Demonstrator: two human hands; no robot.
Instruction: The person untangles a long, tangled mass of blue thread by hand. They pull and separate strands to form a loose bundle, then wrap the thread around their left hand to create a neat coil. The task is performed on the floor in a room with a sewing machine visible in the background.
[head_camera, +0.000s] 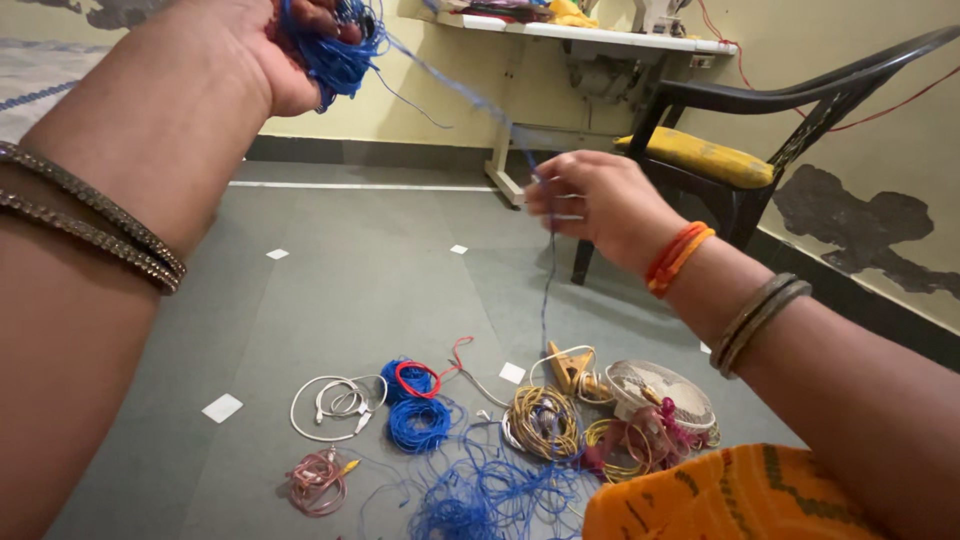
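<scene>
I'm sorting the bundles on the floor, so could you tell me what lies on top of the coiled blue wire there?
A red wire loop rests on the coiled blue wire. What lies beneath the coil is covered.

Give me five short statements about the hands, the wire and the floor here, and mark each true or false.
1. The left hand grips a bundle of blue wire. True.
2. The right hand pinches a red strand. False: the strand is blue.
3. A white cable lies coiled on the floor. True.
4. The chair has a blue seat. False: its cushion is yellow.
5. The yellow wire coil hangs from the right hand. False: it lies on the floor.
</scene>
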